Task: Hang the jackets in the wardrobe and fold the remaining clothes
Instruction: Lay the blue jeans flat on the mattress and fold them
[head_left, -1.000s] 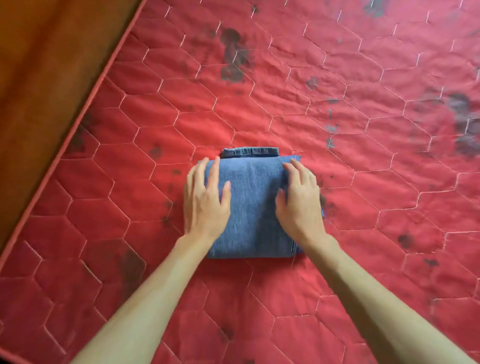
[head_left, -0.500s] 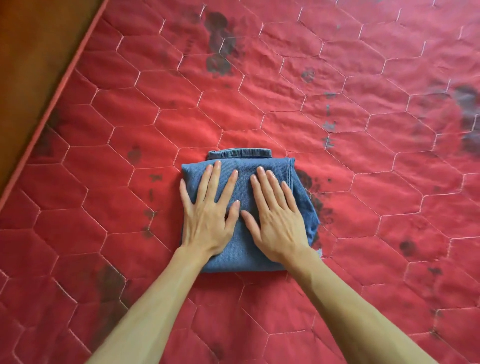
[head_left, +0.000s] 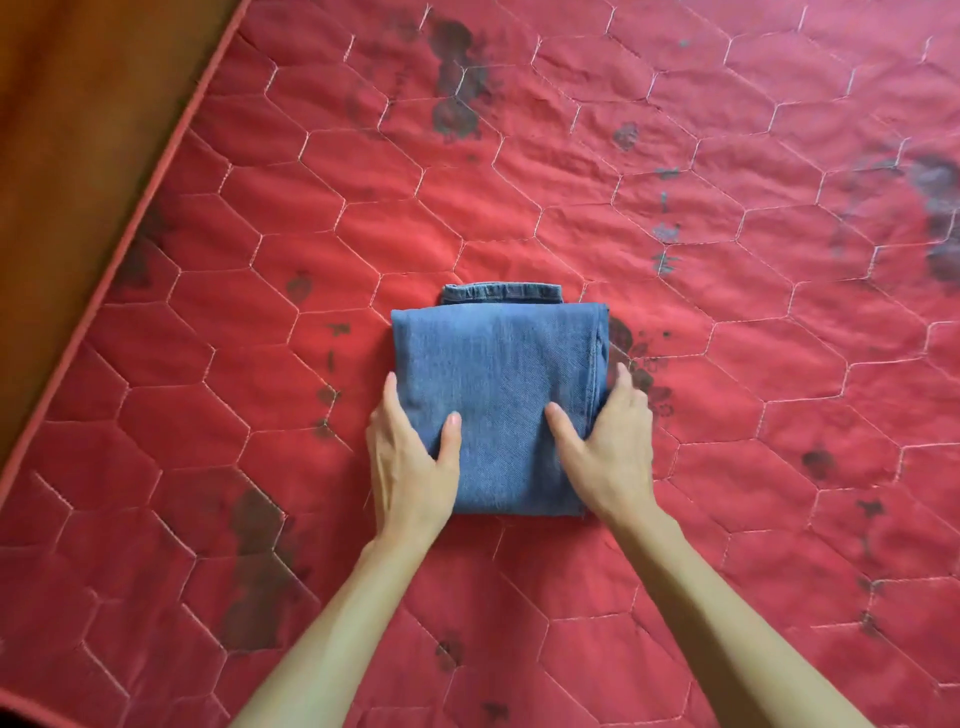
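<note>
A pair of blue jeans (head_left: 498, 374), folded into a compact square, lies in the middle of the red quilted mattress (head_left: 519, 182), with the waistband peeking out at its far edge. My left hand (head_left: 410, 467) holds the bundle's near left side, thumb on top and fingers along the edge. My right hand (head_left: 608, 457) holds the near right side the same way, thumb on the denim and fingers down the seam side. The fingertips under the fabric are hidden.
The mattress has hexagonal stitching and several dark stains. Its piped edge runs diagonally at the left, with brown wooden floor (head_left: 78, 130) beyond it. No jackets, wardrobe or other clothes are in view.
Both hands lay flat on top of the jeans, pressing them. They have slid back and apart to the near sides, thumbs now over the top.
</note>
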